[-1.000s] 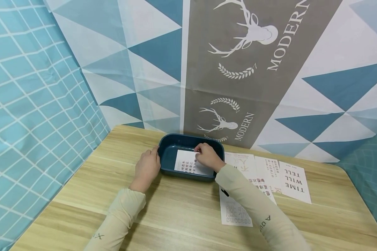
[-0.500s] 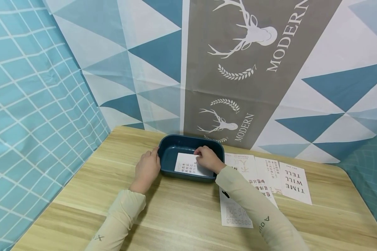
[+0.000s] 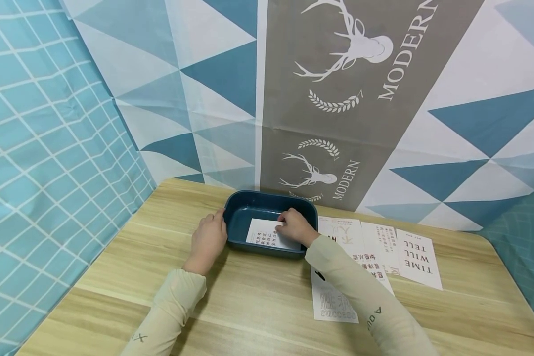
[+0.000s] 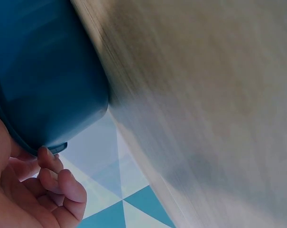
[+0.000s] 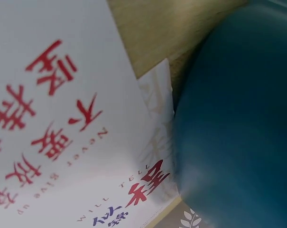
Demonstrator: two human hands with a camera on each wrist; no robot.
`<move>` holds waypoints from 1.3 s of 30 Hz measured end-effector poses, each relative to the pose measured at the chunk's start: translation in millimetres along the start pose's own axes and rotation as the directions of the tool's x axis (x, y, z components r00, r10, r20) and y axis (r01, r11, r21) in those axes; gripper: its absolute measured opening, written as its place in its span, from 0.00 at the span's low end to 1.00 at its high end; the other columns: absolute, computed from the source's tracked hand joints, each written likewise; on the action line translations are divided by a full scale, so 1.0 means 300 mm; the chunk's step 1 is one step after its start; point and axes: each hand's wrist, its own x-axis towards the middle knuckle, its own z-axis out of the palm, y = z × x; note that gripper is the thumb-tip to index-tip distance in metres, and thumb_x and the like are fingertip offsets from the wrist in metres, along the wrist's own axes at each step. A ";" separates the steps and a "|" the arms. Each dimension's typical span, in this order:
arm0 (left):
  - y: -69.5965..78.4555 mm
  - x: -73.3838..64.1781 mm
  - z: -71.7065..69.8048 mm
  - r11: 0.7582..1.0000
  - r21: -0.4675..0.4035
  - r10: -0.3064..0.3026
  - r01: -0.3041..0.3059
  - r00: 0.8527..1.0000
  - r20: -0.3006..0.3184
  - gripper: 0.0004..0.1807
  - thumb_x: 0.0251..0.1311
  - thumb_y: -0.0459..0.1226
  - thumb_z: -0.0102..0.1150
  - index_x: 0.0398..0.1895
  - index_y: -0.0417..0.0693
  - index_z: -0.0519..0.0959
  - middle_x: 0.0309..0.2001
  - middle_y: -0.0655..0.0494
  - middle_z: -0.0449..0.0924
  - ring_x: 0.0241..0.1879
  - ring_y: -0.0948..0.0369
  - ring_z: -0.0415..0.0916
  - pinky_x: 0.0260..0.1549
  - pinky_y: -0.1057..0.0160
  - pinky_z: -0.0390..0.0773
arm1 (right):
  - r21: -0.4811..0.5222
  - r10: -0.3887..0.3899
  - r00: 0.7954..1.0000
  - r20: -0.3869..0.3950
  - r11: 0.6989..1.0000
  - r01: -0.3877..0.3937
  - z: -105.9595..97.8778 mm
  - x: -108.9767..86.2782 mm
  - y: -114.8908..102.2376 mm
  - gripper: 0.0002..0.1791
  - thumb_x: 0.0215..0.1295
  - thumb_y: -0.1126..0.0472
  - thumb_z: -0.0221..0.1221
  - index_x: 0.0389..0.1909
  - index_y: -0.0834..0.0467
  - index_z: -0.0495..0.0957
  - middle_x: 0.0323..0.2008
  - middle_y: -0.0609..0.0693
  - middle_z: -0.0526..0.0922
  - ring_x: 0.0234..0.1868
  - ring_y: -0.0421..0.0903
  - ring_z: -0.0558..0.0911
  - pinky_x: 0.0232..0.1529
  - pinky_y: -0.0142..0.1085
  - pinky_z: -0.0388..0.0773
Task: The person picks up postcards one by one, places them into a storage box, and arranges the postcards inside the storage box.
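**White card (image 3: 260, 229) inside a dark blue tray (image 3: 263, 251), under a right hand (image 3: 297, 226)**

Within the tray walls, close to the near side and printed with rows of dark characters: the card. Partly hidden at its right by the right hand. Thumb and fingers of that hand bent over the card's far part, inside the tray; cannot tell whether pinching the card or only touching it. Out of sight in the right wrist view.

At the tray's left end, a left hand (image 3: 210, 240), gripping the rim with bent fingers. In the left wrist view, fingertips against the rim at the corner, other fingers loosely curled beside it.

Just right of the tray, a spread of printed white sheets. Nearest to the person, one with outlined lettering and "SUCCESS" (image 3: 335, 304); farthest right, at a slant, one reading "TIME WILL TELL" (image 3: 420, 262). Between, sheets with gold and dark characters, partly covered by the right sleeve (image 3: 360, 287). In the right wrist view, beside the tray wall, a sheet with red characters (image 5: 53, 109) and "Never give up".

Beneath everything, a wood-grain table (image 3: 258, 301). Behind, a hanging with triangles and a grey band (image 3: 289, 113) of deer heads and "MODERN". At left, a light blue gridded cloth (image 3: 49, 148).
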 end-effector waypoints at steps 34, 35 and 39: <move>0.001 0.003 -0.001 1.000 0.000 -0.012 0.012 1.000 0.018 0.21 0.67 0.37 0.42 0.62 0.44 0.69 0.40 0.42 0.77 0.43 0.47 0.74 0.34 0.47 0.78 | -0.069 -0.009 1.000 -0.011 0.998 0.008 0.018 0.010 0.016 0.10 0.56 0.56 0.64 0.35 0.58 0.84 0.33 0.51 0.78 0.34 0.44 0.71 0.37 0.37 0.72; 0.001 0.003 -0.001 1.000 -0.001 -0.014 0.014 1.000 0.020 0.22 0.67 0.37 0.42 0.62 0.44 0.69 0.40 0.42 0.77 0.43 0.47 0.74 0.34 0.47 0.78 | -0.069 -0.008 1.000 -0.011 0.998 0.007 0.017 0.010 0.015 0.10 0.56 0.56 0.64 0.35 0.58 0.84 0.34 0.51 0.78 0.35 0.44 0.72 0.37 0.37 0.72; 0.001 0.004 -0.001 1.000 -0.002 -0.016 0.016 1.000 0.023 0.22 0.67 0.37 0.43 0.63 0.44 0.69 0.40 0.42 0.77 0.43 0.47 0.74 0.34 0.48 0.79 | -0.055 -0.009 1.000 -0.010 0.998 0.009 0.007 0.007 0.015 0.12 0.58 0.56 0.63 0.39 0.59 0.83 0.36 0.52 0.79 0.36 0.45 0.73 0.39 0.38 0.74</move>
